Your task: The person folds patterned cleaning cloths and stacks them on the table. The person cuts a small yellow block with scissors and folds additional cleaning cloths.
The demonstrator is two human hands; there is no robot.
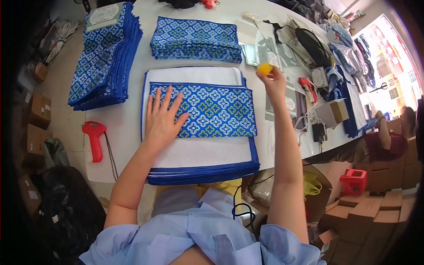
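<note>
Flatly, left hand overlaps cloth's edge.

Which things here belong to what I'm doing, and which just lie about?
Apparently in use:
patterned cloth under left hand
white-and-blue stack beneath
yellow piece in right hand
patterned pile beyond

Probably lying about:
red corded tool
small cardboard box

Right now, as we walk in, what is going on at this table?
The left hand lies flat on a folded blue patterned cloth, which rests on a stack of white-faced, blue-edged cloths. The right hand holds a small yellow object off to the right. More patterned cloths are piled beyond, and another person is at the far right.
</note>
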